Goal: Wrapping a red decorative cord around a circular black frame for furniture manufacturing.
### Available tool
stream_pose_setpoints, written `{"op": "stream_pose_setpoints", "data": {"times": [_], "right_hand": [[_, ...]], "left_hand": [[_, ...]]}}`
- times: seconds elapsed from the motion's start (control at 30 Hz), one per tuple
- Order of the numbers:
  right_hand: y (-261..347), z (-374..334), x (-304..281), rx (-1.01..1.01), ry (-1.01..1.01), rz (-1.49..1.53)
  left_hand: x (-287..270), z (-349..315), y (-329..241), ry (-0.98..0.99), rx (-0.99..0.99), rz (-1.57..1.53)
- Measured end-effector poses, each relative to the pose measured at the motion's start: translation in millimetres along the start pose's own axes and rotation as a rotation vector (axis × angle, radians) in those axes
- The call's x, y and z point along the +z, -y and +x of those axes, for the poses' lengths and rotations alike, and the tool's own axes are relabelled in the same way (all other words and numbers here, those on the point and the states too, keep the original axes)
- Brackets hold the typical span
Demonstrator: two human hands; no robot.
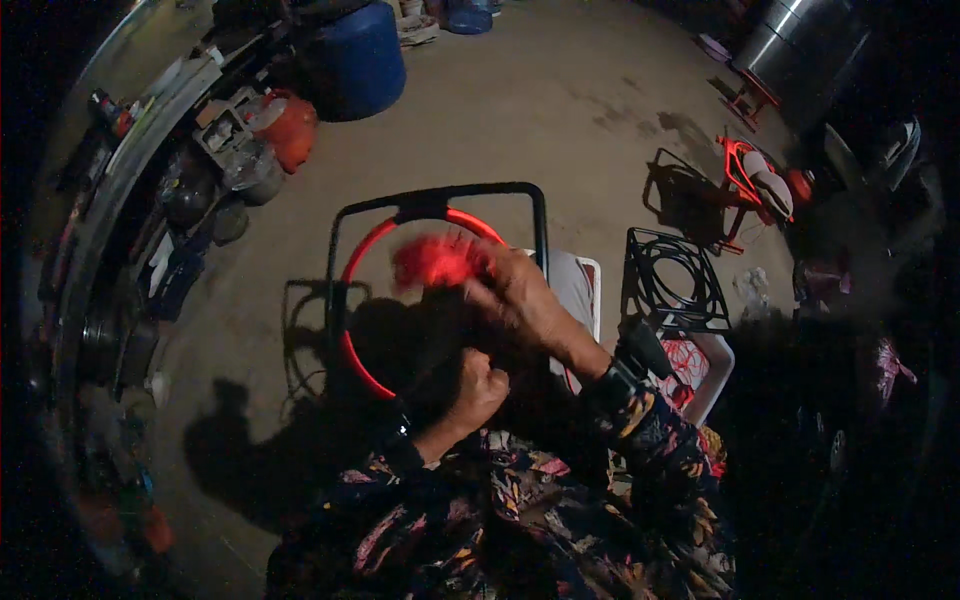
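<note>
A black square frame with a red ring (363, 355) fixed inside it stands before me. My right hand (525, 300) is closed, with a red bundle (440, 260) at its fingers, over the upper part of the ring. Motion blurs the bundle, so whether it is cord or strips I cannot tell. Lower down, near the ring's bottom edge, my left hand (475, 395) makes a fist. Whatever it grips, if anything, is hidden in the dark. Shadow also hides the lower right of the ring.
On the right, a pale basin (715, 375) holds red strands, with several black frames (675, 285) beyond it. A red-framed chair (750, 185) stands farther off. A blue barrel (360, 60) is at the back left; orange bags (290, 130) and clutter line the left side.
</note>
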State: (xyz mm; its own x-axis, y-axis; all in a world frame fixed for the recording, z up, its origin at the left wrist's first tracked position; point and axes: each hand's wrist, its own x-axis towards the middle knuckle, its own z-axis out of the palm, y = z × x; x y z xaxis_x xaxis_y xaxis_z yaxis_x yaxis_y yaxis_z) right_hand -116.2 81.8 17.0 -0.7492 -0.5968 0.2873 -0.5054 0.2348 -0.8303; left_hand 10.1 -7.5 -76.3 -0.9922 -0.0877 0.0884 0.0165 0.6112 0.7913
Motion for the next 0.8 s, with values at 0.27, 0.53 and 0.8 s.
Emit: {"op": "stream_pose_setpoints", "data": {"times": [0.27,0.53,0.8], "right_hand": [[71,19,-84,0.465,-0.148,1.21],[93,-141,-215,0.086,-0.456,1.181],[-50,-326,-224,0.8,-0.964,0.261]], "left_hand": [[12,7,32,-0.361,0.376,0.207],[-4,35,-5,-0.091,-0.241,-0.719],[6,27,-11,0.063,-0.195,-0.695]]}}
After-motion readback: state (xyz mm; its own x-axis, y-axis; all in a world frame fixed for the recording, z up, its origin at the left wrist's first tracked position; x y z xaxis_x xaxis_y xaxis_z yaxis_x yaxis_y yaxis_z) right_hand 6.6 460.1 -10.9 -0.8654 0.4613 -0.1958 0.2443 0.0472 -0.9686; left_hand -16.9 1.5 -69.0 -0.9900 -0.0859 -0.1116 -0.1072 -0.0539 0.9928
